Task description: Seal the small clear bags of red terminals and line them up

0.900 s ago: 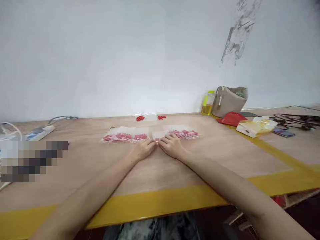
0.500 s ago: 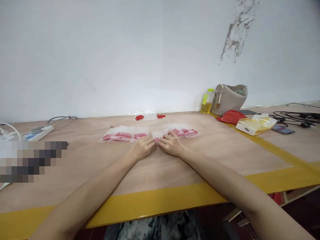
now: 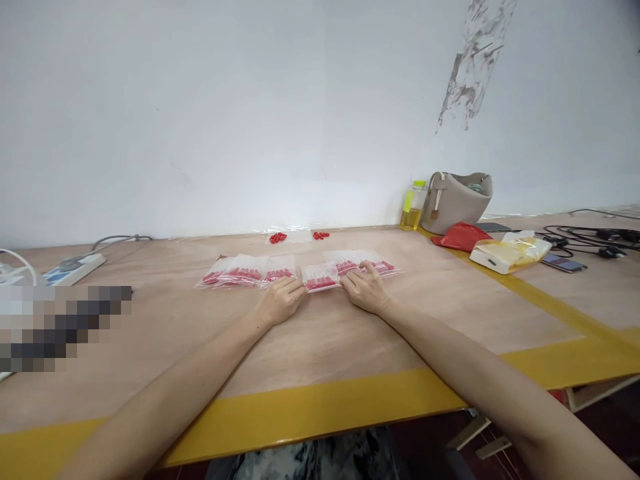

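Observation:
Between my hands lies a small clear plastic bag (image 3: 321,277) with several red-ended sticks in it; their exact kind is too small to make out. My left hand (image 3: 283,300) is closed, its curled fingertips at the bag's near left corner. At the near right corner, the thumb and fingers of my right hand (image 3: 365,290) are pinched together, the index finger raised and bent. Similar filled bags overlap in a left pile (image 3: 235,270) and a right pile (image 3: 353,260). My fingers partly cover both piles' near edges.
By the wall lie two clusters of red pieces (image 3: 278,237) on clear plastic. To the right stand a bottle (image 3: 411,210), a grey bag (image 3: 455,203), a red pouch (image 3: 463,235), a tissue pack (image 3: 510,252), a phone (image 3: 564,262) and cables. A power strip (image 3: 75,268) lies left.
My right hand has slid right along the middle bag's near edge, uncovering its red-ended contents. My left hand has shifted slightly left and stays at the left corner.

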The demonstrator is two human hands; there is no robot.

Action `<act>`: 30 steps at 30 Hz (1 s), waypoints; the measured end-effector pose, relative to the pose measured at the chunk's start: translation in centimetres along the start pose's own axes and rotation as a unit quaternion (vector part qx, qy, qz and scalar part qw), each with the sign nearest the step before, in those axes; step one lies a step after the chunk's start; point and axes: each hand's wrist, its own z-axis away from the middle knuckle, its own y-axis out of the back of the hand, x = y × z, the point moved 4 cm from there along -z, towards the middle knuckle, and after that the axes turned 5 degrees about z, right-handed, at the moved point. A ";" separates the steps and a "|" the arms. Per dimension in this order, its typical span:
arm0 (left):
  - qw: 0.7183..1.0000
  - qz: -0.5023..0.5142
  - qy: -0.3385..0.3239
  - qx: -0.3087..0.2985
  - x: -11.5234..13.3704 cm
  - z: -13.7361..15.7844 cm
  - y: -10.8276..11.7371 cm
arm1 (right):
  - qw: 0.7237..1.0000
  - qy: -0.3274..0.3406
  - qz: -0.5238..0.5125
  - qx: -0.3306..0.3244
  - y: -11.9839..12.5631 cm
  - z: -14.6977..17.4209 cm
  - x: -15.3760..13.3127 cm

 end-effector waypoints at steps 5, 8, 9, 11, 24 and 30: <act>1.000 -0.002 0.025 -0.001 -0.1 0.1 0.2 | 1.000 -0.018 0.016 -0.016 0.1 -0.4 -0.2; 0.997 0.033 0.075 -0.012 -0.3 0.2 0.3 | 0.999 -0.029 0.002 -0.014 0.1 -0.3 -0.2; 0.993 0.063 0.100 -0.018 -0.4 0.2 0.2 | 0.999 -0.034 -0.009 -0.012 0.1 -0.2 -0.1; 0.977 0.143 0.154 -0.029 -0.6 0.2 -0.1 | 0.998 -0.051 -0.032 -0.005 0.2 -0.1 0.0; 0.944 0.268 0.194 -0.002 -4.5 -1.3 -0.5 | 0.956 -0.196 -0.195 -0.099 -0.2 0.8 2.2; 0.946 0.225 0.189 -0.140 -8.8 0.2 -1.1 | 0.942 -0.237 -0.176 -0.160 -2.4 1.5 2.5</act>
